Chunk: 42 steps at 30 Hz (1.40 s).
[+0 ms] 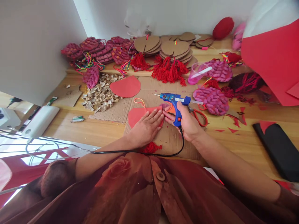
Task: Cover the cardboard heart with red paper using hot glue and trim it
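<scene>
My left hand (148, 126) lies flat, fingers stretched out, on a red paper piece (134, 116) over the cardboard sheet (149, 85). In my right hand (187, 123) is a blue hot glue gun (176, 101), its nozzle pointing left; some fingers of that hand reach toward the paper beside my left fingertips. A yellow-orange cord loop (139, 101) sticks up from the paper's top edge. Below my left hand a red yarn tassel (152, 147) shows in part. Orange-handled scissors (201, 118) lie just right of my right hand.
Peanut shells (101, 95) are piled at left beside a second red paper piece (126, 86). Cardboard discs (175, 49), red tassels (169, 70) and pink shell-covered pieces (211, 99) stand behind and right. The black cable (130, 151) crosses in front of my body. A black case (277, 149) lies at right.
</scene>
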Each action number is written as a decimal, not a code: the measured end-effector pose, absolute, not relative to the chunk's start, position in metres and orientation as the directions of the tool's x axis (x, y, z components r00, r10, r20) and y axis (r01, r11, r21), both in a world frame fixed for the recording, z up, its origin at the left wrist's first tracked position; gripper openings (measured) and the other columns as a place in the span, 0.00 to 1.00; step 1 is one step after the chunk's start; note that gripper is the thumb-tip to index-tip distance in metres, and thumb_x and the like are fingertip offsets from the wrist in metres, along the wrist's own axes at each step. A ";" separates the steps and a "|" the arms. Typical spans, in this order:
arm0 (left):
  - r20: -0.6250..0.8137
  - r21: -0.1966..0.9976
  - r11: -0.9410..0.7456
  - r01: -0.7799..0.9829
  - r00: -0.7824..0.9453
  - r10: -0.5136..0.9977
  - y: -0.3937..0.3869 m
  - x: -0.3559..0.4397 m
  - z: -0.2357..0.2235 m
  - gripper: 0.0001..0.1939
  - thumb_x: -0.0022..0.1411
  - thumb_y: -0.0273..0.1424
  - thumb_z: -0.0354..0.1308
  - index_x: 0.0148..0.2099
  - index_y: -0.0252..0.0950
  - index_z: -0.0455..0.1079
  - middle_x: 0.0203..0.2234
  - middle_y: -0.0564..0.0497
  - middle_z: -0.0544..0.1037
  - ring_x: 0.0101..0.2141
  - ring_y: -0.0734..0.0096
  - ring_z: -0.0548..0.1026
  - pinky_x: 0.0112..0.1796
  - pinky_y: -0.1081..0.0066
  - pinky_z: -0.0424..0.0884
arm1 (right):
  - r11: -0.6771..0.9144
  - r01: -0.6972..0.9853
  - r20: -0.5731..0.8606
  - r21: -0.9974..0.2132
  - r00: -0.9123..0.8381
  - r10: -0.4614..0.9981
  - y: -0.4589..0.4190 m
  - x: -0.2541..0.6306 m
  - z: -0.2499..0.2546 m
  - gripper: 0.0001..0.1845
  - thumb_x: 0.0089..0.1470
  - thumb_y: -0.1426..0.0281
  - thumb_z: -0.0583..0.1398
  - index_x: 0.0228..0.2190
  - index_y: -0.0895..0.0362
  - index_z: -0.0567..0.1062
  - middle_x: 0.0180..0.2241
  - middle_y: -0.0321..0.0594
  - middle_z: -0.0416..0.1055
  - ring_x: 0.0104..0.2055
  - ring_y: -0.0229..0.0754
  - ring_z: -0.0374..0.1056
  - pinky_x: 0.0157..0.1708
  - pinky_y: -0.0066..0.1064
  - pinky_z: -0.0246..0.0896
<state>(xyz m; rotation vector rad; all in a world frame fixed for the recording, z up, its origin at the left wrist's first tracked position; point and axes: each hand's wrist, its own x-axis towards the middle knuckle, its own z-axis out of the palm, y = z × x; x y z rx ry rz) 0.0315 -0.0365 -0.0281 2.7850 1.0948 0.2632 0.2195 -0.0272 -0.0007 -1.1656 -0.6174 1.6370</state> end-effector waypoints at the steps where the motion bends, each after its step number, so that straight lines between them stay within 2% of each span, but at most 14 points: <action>1: 0.132 0.193 -0.740 0.644 0.730 0.670 -0.036 0.030 -0.030 0.27 0.76 0.33 0.42 0.71 0.28 0.55 0.70 0.36 0.56 0.71 0.56 0.48 0.68 0.51 0.53 | -0.374 -0.423 -0.396 -0.826 -0.037 0.918 -0.027 0.219 0.000 0.16 0.63 0.55 0.58 0.46 0.51 0.75 0.44 0.40 0.80 0.47 0.48 0.79 0.45 0.41 0.78; 5: 0.186 0.191 -0.791 0.581 0.770 0.611 -0.039 0.024 -0.036 0.29 0.76 0.40 0.45 0.69 0.26 0.59 0.67 0.34 0.63 0.70 0.53 0.54 0.67 0.51 0.56 | -0.368 -0.410 -0.391 -0.834 -0.031 0.920 -0.028 0.219 -0.001 0.15 0.63 0.56 0.58 0.43 0.51 0.75 0.43 0.40 0.81 0.48 0.47 0.78 0.47 0.41 0.77; 8: 0.172 0.213 -0.818 0.534 0.804 0.569 -0.044 0.019 -0.033 0.33 0.75 0.44 0.45 0.72 0.27 0.53 0.68 0.33 0.59 0.70 0.53 0.51 0.67 0.50 0.56 | -0.360 -0.409 -0.375 -0.838 -0.047 0.926 -0.028 0.219 -0.002 0.15 0.63 0.55 0.59 0.39 0.53 0.76 0.42 0.41 0.81 0.49 0.47 0.78 0.48 0.40 0.76; 11: 0.159 0.235 -0.833 0.500 0.826 0.541 -0.045 0.016 -0.030 0.31 0.76 0.41 0.44 0.73 0.28 0.50 0.69 0.33 0.56 0.71 0.54 0.48 0.68 0.49 0.53 | -0.367 -0.421 -0.384 -0.830 -0.048 0.922 -0.028 0.220 -0.002 0.15 0.64 0.56 0.58 0.38 0.53 0.76 0.42 0.41 0.80 0.48 0.46 0.78 0.48 0.38 0.76; 14: 0.196 0.234 -0.843 0.485 0.826 0.529 -0.044 0.013 -0.031 0.29 0.75 0.39 0.47 0.71 0.30 0.55 0.68 0.35 0.61 0.70 0.55 0.52 0.68 0.50 0.55 | -0.376 -0.439 -0.404 -0.816 -0.032 0.914 -0.028 0.220 -0.001 0.14 0.65 0.57 0.57 0.41 0.53 0.75 0.43 0.40 0.80 0.47 0.45 0.79 0.47 0.38 0.76; 18: 0.419 0.193 -0.894 0.404 0.790 0.447 -0.047 0.009 -0.036 0.23 0.71 0.39 0.56 0.62 0.32 0.68 0.57 0.40 0.76 0.63 0.58 0.68 0.63 0.57 0.67 | -0.373 -0.444 -0.392 -0.815 -0.051 0.919 -0.027 0.220 -0.001 0.15 0.65 0.56 0.57 0.42 0.53 0.76 0.41 0.40 0.80 0.45 0.44 0.79 0.46 0.37 0.77; 21: 0.535 0.134 -0.919 0.372 0.753 0.383 -0.052 0.006 -0.036 0.21 0.68 0.41 0.60 0.56 0.32 0.72 0.50 0.42 0.82 0.55 0.59 0.77 0.59 0.60 0.73 | -0.378 -0.447 -0.400 -0.810 -0.050 0.915 -0.027 0.220 -0.001 0.14 0.65 0.57 0.57 0.41 0.54 0.76 0.40 0.39 0.80 0.43 0.43 0.79 0.44 0.35 0.77; 26: 0.505 0.099 -0.932 0.348 0.790 0.348 -0.053 0.005 -0.032 0.23 0.68 0.42 0.60 0.55 0.28 0.72 0.51 0.38 0.81 0.55 0.54 0.77 0.57 0.57 0.75 | -0.386 -0.461 -0.418 -0.799 -0.035 0.908 -0.026 0.219 -0.001 0.13 0.65 0.58 0.57 0.39 0.53 0.77 0.37 0.39 0.80 0.41 0.42 0.79 0.43 0.34 0.77; 30: 0.532 0.189 -0.942 0.278 0.777 0.336 -0.049 0.004 -0.029 0.18 0.67 0.39 0.62 0.51 0.32 0.74 0.46 0.44 0.84 0.53 0.57 0.79 0.56 0.59 0.76 | -0.390 -0.454 -0.417 -0.801 -0.046 0.908 -0.026 0.219 -0.002 0.15 0.65 0.57 0.56 0.36 0.53 0.77 0.35 0.39 0.80 0.43 0.43 0.79 0.44 0.33 0.76; 33: 0.526 0.331 -0.914 0.237 0.758 0.387 -0.045 0.005 -0.025 0.12 0.65 0.36 0.64 0.47 0.34 0.76 0.40 0.47 0.85 0.49 0.60 0.81 0.53 0.63 0.78 | -0.381 -0.457 -0.401 -0.804 -0.055 0.914 -0.027 0.220 -0.002 0.17 0.65 0.56 0.56 0.34 0.53 0.77 0.35 0.39 0.80 0.44 0.43 0.79 0.45 0.33 0.75; 36: 0.472 0.437 -0.819 0.372 0.680 0.561 -0.037 0.009 -0.020 0.08 0.69 0.31 0.60 0.49 0.35 0.75 0.38 0.48 0.82 0.41 0.68 0.81 0.46 0.69 0.79 | -0.365 -0.474 -0.387 -0.801 -0.055 0.921 -0.028 0.221 -0.001 0.18 0.65 0.55 0.55 0.35 0.53 0.77 0.36 0.39 0.80 0.45 0.44 0.79 0.46 0.35 0.75; 39: 0.446 0.414 -0.717 0.560 0.562 0.696 -0.022 0.019 -0.016 0.16 0.70 0.25 0.55 0.58 0.36 0.71 0.43 0.45 0.78 0.44 0.67 0.78 0.46 0.66 0.78 | -0.357 -0.490 -0.382 -0.795 -0.052 0.923 -0.029 0.221 0.000 0.18 0.65 0.54 0.55 0.35 0.53 0.76 0.37 0.40 0.81 0.44 0.45 0.79 0.46 0.37 0.76; 42: 0.451 0.373 -0.732 0.570 0.578 0.680 -0.007 0.029 -0.015 0.23 0.69 0.20 0.50 0.64 0.36 0.64 0.51 0.43 0.74 0.52 0.66 0.75 0.52 0.63 0.76 | -0.357 -0.492 -0.388 -0.794 -0.042 0.921 -0.030 0.220 0.000 0.18 0.64 0.53 0.55 0.38 0.53 0.76 0.36 0.41 0.81 0.44 0.47 0.79 0.45 0.40 0.76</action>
